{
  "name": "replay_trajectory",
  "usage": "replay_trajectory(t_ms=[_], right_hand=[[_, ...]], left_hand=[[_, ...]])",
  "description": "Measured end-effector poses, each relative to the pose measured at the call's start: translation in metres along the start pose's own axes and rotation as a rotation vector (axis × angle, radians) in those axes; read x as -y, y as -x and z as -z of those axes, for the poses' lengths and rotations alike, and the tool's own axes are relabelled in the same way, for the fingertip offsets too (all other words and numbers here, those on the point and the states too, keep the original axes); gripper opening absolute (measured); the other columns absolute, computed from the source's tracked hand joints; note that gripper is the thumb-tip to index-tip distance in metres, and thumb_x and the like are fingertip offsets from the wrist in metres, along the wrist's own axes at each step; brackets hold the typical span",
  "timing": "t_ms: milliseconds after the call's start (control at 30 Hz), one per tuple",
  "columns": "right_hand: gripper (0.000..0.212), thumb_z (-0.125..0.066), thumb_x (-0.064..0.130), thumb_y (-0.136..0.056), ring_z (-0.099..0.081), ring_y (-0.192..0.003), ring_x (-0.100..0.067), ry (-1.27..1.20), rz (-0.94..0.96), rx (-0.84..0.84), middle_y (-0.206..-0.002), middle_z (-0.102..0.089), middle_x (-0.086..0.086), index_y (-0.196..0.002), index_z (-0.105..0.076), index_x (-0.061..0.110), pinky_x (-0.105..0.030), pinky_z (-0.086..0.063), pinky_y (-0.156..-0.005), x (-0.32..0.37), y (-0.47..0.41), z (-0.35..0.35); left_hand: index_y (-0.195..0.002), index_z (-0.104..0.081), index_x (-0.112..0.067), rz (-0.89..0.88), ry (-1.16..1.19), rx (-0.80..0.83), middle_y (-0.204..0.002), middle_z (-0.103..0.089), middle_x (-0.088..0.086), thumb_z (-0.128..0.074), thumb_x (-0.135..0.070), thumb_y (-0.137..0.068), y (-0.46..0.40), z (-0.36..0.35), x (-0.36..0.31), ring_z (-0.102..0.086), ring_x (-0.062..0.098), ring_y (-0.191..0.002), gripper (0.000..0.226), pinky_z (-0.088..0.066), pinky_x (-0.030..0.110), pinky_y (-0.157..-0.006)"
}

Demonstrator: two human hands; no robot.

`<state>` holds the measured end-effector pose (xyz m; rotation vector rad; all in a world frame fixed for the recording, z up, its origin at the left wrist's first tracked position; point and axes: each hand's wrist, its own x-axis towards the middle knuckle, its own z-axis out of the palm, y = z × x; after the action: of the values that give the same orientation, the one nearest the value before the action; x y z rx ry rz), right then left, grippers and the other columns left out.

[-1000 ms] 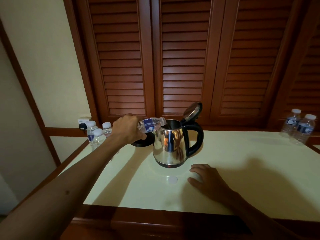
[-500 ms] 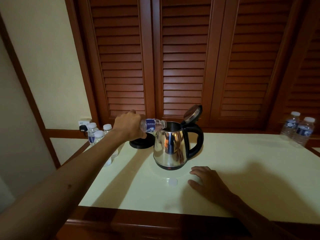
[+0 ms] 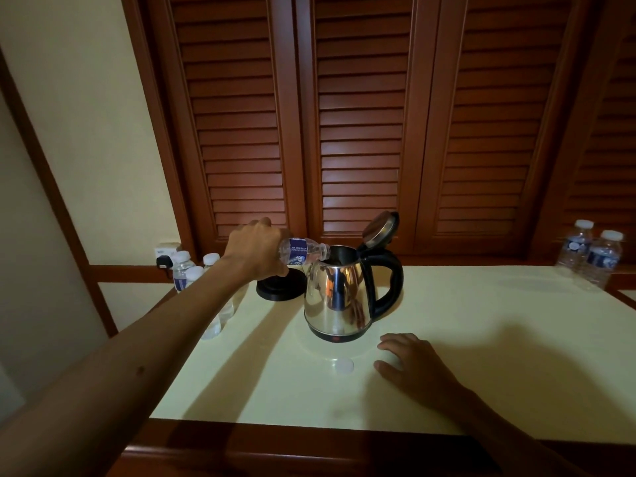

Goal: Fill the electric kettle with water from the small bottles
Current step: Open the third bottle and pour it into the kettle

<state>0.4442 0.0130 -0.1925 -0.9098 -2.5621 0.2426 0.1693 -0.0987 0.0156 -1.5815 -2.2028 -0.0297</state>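
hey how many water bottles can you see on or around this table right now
6: one tipped over the kettle in the left hand, three capped at the table's far left, two capped at far right. The arm may hide more.

On the small bottle [image 3: 303, 252] that I hold in my left hand [image 3: 256, 249], the blue label carries white letters, and I can read "AIR MINUMAN" on the top line; the smaller line under it and the round logo are too blurred for me to read. The two bottles at the far right [image 3: 590, 256] and the bottles at the far left [image 3: 184, 273] have the same kind of blue label, but their print is too small to read.
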Motion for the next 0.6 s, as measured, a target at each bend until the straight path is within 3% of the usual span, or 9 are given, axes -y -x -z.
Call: replay_trajectory(t_ms=[400, 600], right_hand=[[0.067, -0.032, 0.068, -0.078, -0.045, -0.124, -0.005, -0.005, 0.007, -0.014, -0.134, -0.054, 0.012, -0.122, -0.061, 0.027, -0.027, -0.034, -0.106, 0.000, 0.001, 0.002], [0.066, -0.034, 0.067, -0.078, -0.046, -0.123, -0.006, -0.021, 0.007, -0.023, -0.134, -0.055, 0.012, -0.122, -0.061, 0.026, -0.027, -0.035, -0.106, 0.000, 0.001, 0.001]], left_hand=[[-0.137, -0.051, -0.030, -0.029, -0.072, -0.008, -0.119, -0.052, 0.009, -0.078, -0.049, -0.075, -0.009, 0.004, -0.003, -0.054, 0.025, -0.106, 0.070, -0.047, 0.035, -0.073], [-0.138, -0.051, -0.031, -0.097, -0.158, -0.077, -0.123, -0.050, 0.010, -0.073, -0.048, -0.082, -0.015, 0.011, -0.011, -0.050, 0.028, -0.116, 0.063, -0.047, 0.038, -0.089]])
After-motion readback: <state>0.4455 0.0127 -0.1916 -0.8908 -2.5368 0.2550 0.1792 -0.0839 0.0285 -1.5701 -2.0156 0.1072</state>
